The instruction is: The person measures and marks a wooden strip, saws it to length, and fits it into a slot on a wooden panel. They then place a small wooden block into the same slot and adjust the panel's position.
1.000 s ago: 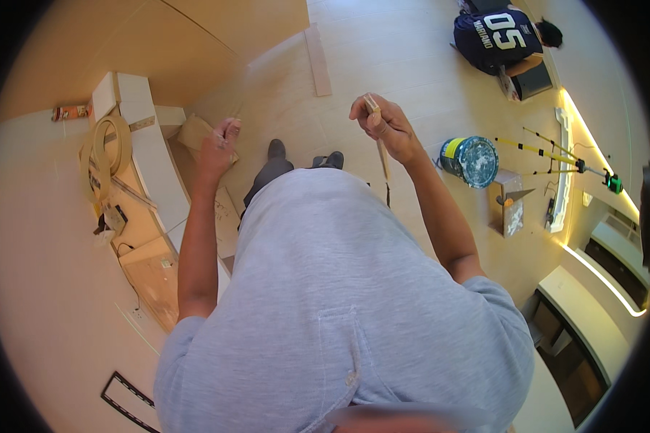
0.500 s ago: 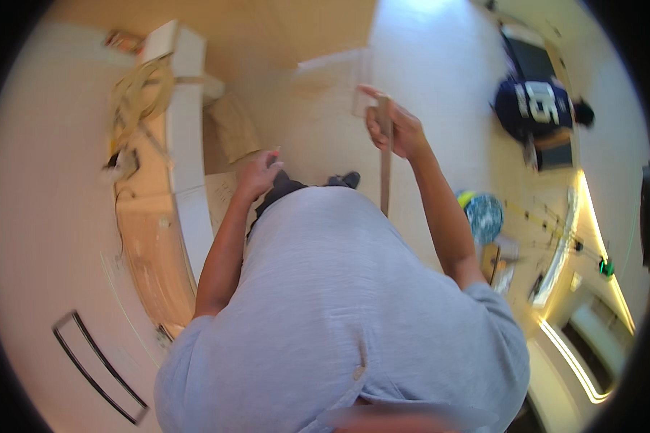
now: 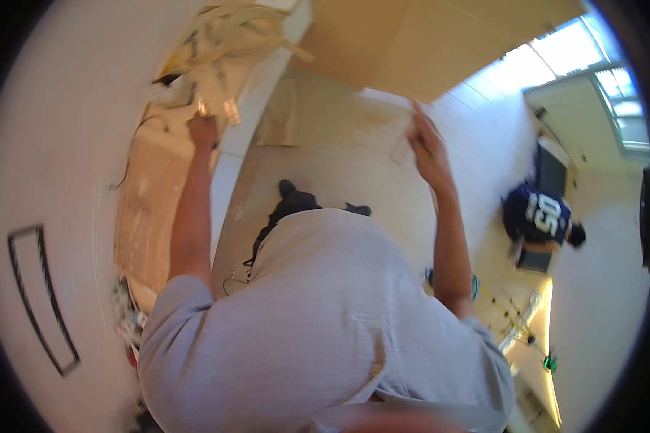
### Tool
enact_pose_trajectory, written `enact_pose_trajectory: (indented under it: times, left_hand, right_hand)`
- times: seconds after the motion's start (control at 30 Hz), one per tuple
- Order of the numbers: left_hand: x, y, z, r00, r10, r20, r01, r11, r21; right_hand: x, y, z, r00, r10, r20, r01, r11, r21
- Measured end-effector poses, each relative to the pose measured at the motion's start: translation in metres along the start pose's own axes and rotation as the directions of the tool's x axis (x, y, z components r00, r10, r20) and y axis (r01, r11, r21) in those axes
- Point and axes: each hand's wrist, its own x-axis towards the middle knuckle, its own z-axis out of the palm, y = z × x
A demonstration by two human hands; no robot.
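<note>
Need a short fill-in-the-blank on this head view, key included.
1. The bare hand nearer the looped flat tan strips is the ____ one.
2. The bare right hand appears against the pale ____.
3. The green-topped tripod has ____ legs.
4. The dark blue jersey at picture right shows ____ numerals.

Missing words: left; floor; yellow; white.

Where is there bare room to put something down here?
The wooden board looks bare between the wall and the left forearm. The pale floor looks mostly open between the shoes and the tan panel. It is crowded just beyond the left hand, where coiled strips lie.
</note>
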Motion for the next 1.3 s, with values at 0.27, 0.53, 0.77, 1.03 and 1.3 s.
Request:
enact_pose_trajectory:
  times: [0.27,0.53,0.77,1.03,1.3]
  left_hand:
    - [0.080,-0.031,0.032,0.998,-0.035,0.049,0.030,0.994,0.109]
    - [0.065,-0.013,0.004,0.998,-0.044,0.042,0.039,0.992,0.123]
    - [-0.018,0.012,-0.060,0.999,0.032,0.003,-0.023,0.778,-0.628]
    - [-0.173,0.030,-0.100,0.980,-0.150,0.129,0.162,0.229,-0.960]
    - [-0.238,0.015,-0.053,0.704,-0.677,0.216,0.385,0.108,-0.916]
  right_hand:
    - [0.140,-0.109,0.117,0.997,0.065,-0.051,-0.063,0.997,0.049]
    - [0.213,-0.190,0.201,0.998,0.003,0.059,-0.021,0.951,0.310]
    - [0.285,-0.260,0.274,0.969,-0.158,0.187,0.069,0.909,0.411]
    - [0.319,-0.314,0.449,0.844,-0.343,0.412,-0.045,0.720,0.693]
    - [0.206,-0.221,0.652,0.652,-0.280,0.704,0.120,0.956,0.269]
